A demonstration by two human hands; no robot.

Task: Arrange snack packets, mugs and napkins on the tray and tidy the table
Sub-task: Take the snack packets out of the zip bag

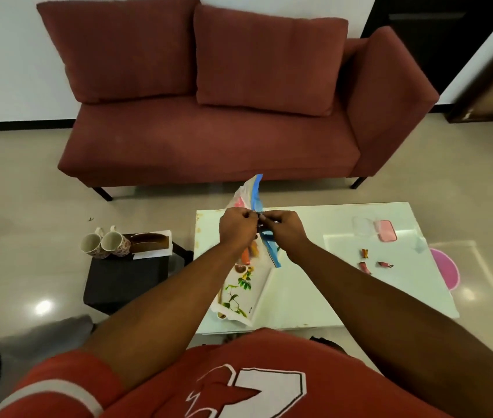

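Through the head camera I see my left hand (pixel 237 227) and right hand (pixel 284 229) meeting just above the far end of the tray (pixel 261 292); the fingers of each curl in a pinch on the blue-edged snack bag (pixel 249 194), held off the table (pixel 314 285); something orange (pixel 246 254) lies under them at the tray's far end; left of the tray, two mugs (pixel 103 242) stand on a dark stool (pixel 124 282) beside white paper (pixel 151 254), possibly napkins; right of the tray lie three wrappers (pixel 365 267); I judge the job barely started, with mugs, napkins and tidying left.
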